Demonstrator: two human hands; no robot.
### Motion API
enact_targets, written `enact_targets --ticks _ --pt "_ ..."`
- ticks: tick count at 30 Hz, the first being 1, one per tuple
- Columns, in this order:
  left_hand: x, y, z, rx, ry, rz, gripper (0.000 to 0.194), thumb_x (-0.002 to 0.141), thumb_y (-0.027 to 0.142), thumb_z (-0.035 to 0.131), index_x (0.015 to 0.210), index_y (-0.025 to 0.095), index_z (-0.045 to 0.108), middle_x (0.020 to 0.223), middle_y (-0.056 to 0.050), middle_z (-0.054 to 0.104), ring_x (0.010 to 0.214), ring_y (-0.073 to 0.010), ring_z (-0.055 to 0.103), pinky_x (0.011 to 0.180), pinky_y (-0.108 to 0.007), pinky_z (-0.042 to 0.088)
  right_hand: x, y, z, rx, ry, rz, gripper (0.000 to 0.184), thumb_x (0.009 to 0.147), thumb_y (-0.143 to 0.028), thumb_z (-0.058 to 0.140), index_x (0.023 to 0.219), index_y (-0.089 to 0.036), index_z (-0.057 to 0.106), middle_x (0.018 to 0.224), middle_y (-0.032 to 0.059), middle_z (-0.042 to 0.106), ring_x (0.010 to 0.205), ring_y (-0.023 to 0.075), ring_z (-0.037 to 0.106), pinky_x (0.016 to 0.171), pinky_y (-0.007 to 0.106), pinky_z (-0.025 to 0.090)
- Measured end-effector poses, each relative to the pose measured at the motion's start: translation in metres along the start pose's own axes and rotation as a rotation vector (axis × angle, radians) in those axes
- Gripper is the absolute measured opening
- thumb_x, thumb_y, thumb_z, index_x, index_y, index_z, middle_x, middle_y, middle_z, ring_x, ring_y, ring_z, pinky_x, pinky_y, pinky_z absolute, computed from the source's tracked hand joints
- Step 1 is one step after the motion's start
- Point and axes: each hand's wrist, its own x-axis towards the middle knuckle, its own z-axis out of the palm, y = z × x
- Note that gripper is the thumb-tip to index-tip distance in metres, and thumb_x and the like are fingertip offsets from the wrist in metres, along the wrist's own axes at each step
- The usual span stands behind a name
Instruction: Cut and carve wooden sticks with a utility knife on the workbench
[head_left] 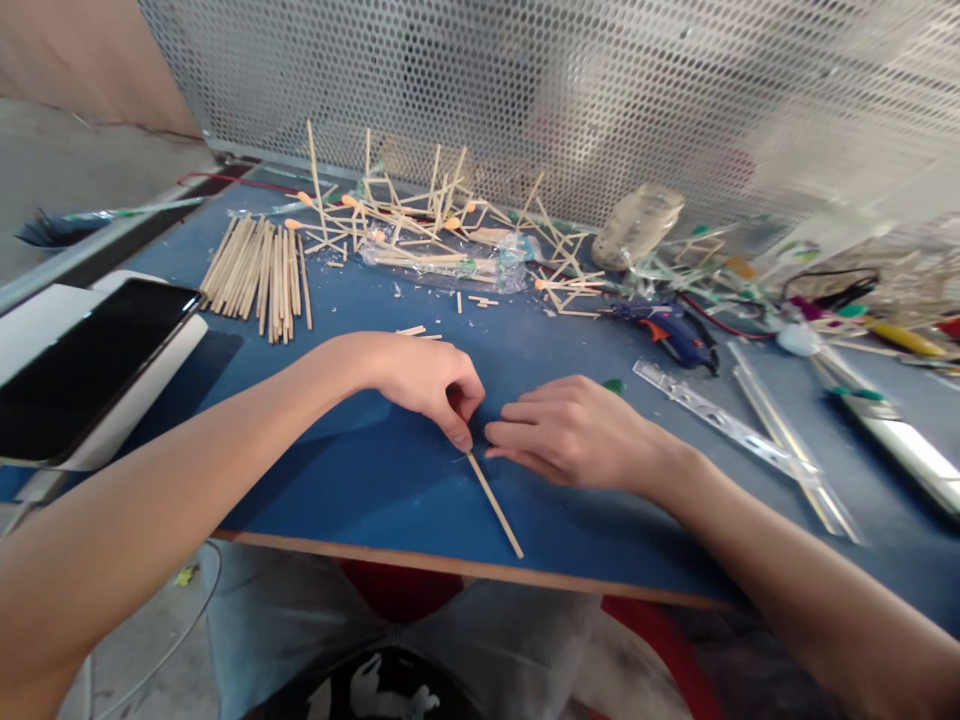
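My left hand (429,378) pinches the upper end of a thin wooden stick (496,505) between thumb and fingers. The stick slants toward the table's front edge, its lower end showing bare. Just to the right, my right hand (574,432) is closed, fingertips pressed together close to the left thumb; whatever may be in them is hidden. Behind the left wrist lie a few short stick pieces (412,331). A small green thing (614,385) shows partly behind the right hand.
A bundle of sticks (259,265) lies back left, beside a phone (97,350) on a white box. Stick frames (427,205) stand along the perforated metal screen (480,90). To the right are a blue glue gun (671,330), a clear ruler (720,420), a utility knife (896,440) and a jar (637,225).
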Motion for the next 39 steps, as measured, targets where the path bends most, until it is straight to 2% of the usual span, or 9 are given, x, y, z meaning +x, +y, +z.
enact_targets --ticks 5,10,18,24,28,39 --pt "0.000 0.001 -0.001 0.000 0.014 0.007 0.030 0.079 0.052 0.072 0.079 0.023 0.071 0.075 0.002 0.070 0.065 -0.0119 0.057 0.062 -0.026 0.035 -0.002 0.006 0.000 0.044 -0.039 -0.009 0.034 0.107 -0.037 0.039 0.089 -0.021 0.062 0.071 -0.0007 0.063 0.060 0.0126 0.050 0.057 0.032 0.021" --pt "0.001 0.001 -0.001 0.016 0.022 0.008 0.030 0.079 0.054 0.071 0.080 0.023 0.072 0.077 0.003 0.071 0.068 -0.0122 0.058 0.065 -0.026 0.035 -0.001 0.007 0.002 0.046 -0.021 -0.011 0.035 0.107 -0.037 0.038 0.086 -0.021 0.060 0.070 -0.0005 0.062 0.060 0.0127 0.050 0.057 0.033 0.020" --pt "0.000 0.000 0.001 0.035 0.034 0.054 0.032 0.082 0.055 0.069 0.084 0.024 0.071 0.081 0.002 0.073 0.070 -0.0120 0.060 0.066 -0.025 0.037 -0.004 0.012 0.005 0.085 -0.028 -0.026 0.031 0.106 -0.036 0.040 0.093 -0.021 0.063 0.075 0.0004 0.064 0.064 0.0133 0.051 0.060 0.032 0.024" --pt "-0.004 0.006 0.004 0.141 0.129 0.007 0.034 0.088 0.052 0.060 0.077 0.021 0.071 0.069 -0.001 0.069 0.058 -0.0119 0.054 0.060 -0.028 0.035 -0.005 0.010 0.007 0.077 -0.025 -0.013 0.031 0.106 -0.036 0.041 0.091 -0.021 0.063 0.073 0.0002 0.062 0.063 0.0136 0.051 0.059 0.032 0.023" --pt "-0.007 0.009 0.003 0.129 0.095 -0.048 0.037 0.083 0.057 0.065 0.074 0.021 0.072 0.068 0.000 0.069 0.053 -0.0112 0.052 0.057 -0.029 0.034 -0.005 0.010 0.006 0.084 -0.028 -0.006 0.033 0.107 -0.037 0.039 0.091 -0.021 0.063 0.072 0.0006 0.062 0.063 0.0136 0.051 0.059 0.032 0.022" --pt "-0.004 0.004 0.003 0.080 0.085 -0.011 0.037 0.083 0.057 0.066 0.073 0.023 0.075 0.066 0.001 0.069 0.052 -0.0104 0.052 0.054 -0.028 0.031 -0.004 0.006 0.004 0.029 0.014 -0.007 0.035 0.106 -0.038 0.040 0.087 -0.021 0.062 0.069 -0.0008 0.060 0.060 0.0136 0.048 0.058 0.032 0.022"
